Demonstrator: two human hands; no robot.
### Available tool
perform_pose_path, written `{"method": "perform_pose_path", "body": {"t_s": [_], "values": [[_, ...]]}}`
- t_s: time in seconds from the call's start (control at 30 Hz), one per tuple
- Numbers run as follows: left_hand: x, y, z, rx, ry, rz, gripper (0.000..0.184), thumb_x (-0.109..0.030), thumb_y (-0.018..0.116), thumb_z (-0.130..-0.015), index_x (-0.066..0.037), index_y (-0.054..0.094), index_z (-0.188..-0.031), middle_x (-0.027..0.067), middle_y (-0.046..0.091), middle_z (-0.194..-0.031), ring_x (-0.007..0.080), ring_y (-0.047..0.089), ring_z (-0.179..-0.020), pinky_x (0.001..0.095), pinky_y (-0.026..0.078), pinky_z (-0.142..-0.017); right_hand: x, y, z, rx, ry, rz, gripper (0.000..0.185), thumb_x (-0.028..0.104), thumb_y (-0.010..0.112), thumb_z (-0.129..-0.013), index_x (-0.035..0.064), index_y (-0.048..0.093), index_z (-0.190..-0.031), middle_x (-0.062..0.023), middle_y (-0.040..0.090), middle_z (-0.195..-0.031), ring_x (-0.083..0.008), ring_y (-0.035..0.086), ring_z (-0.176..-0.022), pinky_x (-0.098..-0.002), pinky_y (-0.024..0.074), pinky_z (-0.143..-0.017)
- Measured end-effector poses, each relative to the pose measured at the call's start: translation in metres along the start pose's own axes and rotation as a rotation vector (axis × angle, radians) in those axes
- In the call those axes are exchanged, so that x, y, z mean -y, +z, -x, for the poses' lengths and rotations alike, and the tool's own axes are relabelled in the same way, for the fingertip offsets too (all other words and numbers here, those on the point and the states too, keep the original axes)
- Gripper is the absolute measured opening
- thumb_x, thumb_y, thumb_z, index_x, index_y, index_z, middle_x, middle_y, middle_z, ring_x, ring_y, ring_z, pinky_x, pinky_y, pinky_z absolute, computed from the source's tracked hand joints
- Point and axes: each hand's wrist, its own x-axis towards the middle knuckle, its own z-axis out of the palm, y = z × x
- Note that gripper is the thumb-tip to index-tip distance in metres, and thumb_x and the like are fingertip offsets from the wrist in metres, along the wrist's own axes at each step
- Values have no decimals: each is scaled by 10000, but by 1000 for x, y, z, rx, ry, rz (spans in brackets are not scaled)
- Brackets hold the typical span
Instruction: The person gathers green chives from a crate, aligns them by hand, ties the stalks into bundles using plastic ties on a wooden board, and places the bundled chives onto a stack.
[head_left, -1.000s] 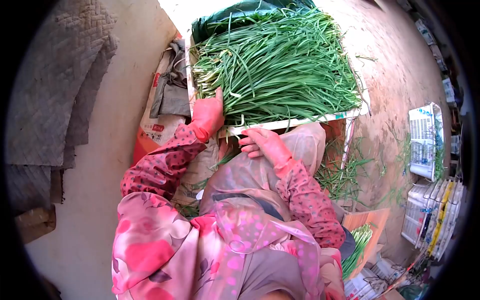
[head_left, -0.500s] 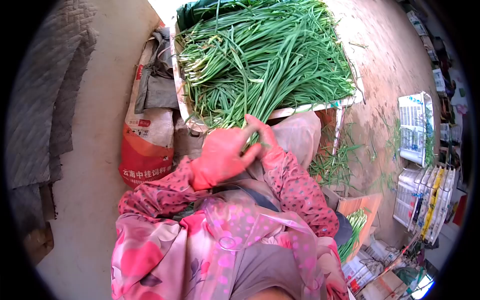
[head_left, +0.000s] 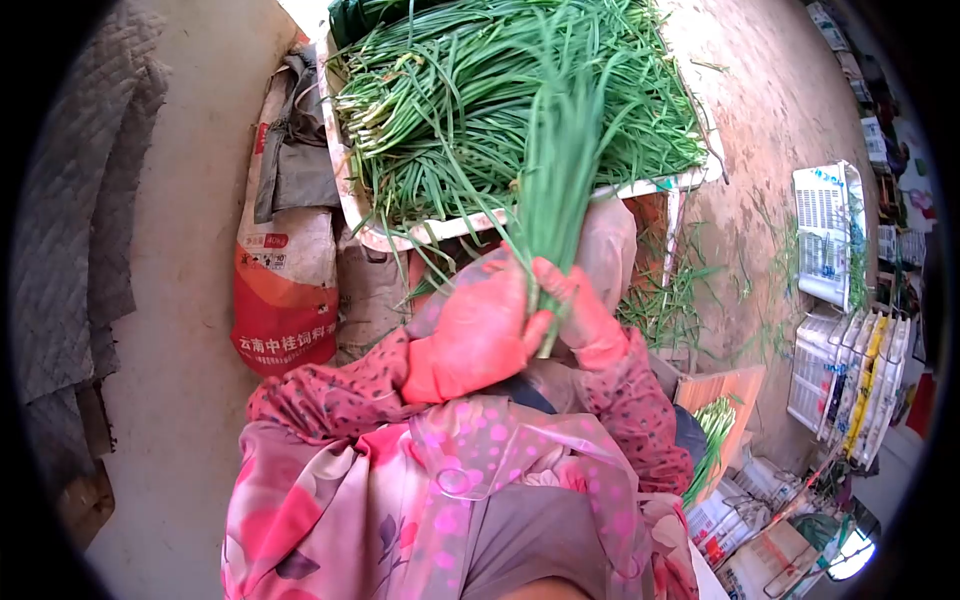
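A bunch of garlic chives (head_left: 562, 165) stands upright in front of me, its leafy tops smeared by motion. My left hand (head_left: 475, 338), in an orange-red rubber glove, closes on the stems from the left. From the right, my right hand (head_left: 583, 318), in a matching glove, grips the same stems with bent fingers. The pale stem ends poke out below, between the two hands. Behind the bunch, a white crate (head_left: 345, 185) is heaped with loose garlic chives (head_left: 440, 120); a few long leaves droop over its near rim.
A red and white feed sack (head_left: 285, 300) stands left of the crate. Scattered leaves (head_left: 675, 290) lie on the floor at right. Farther right are a white basket (head_left: 822, 245) and stacked crates (head_left: 850, 390). Cut chives (head_left: 710, 440) rest by a wooden board (head_left: 735, 400) near my right elbow.
The bunch has come up out of the heap toward me and now stands clear of the crate rim. My hands have moved slightly right and down, with the stems between them.
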Motion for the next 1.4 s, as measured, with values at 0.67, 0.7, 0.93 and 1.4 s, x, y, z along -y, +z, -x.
{"method": "perform_pose_path", "body": {"t_s": [0.67,0.7,0.93,1.4], "values": [[-88,156,-98,1210,-370,1489,478,-408,638,-881,-16,572,-1145,130,665,-910,252,678,-867,392,563,-743,-1,-89,183,-240,-137,-277,492,165,697,-830,-24,517,-1246,-121,665,-953,-231,662,-828,-359,541,-768],[-98,165,-100,1111,-325,1472,458,-359,657,-875,-25,567,-1174,140,665,-943,256,680,-876,396,562,-750,-11,-101,182,-290,-162,-153,479,151,707,-828,-9,526,-1242,-95,663,-970,-198,647,-851,-338,527,-786],[-157,211,-123,1061,92,1223,288,-177,688,-852,-7,632,-1078,75,680,-926,179,657,-823,324,535,-765,49,-155,233,-624,-347,377,602,161,777,-776,8,503,-1291,-67,610,-1141,-165,558,-1060,-345,440,-954],[-52,378,-143,1129,197,782,694,-246,832,-731,-13,511,-1301,95,613,-1235,170,556,-1118,347,442,-968,-83,-291,140,-817,-565,80,544,178,824,-729,27,583,-1192,-50,665,-1088,-177,601,-999,-353,479,-901]]}}
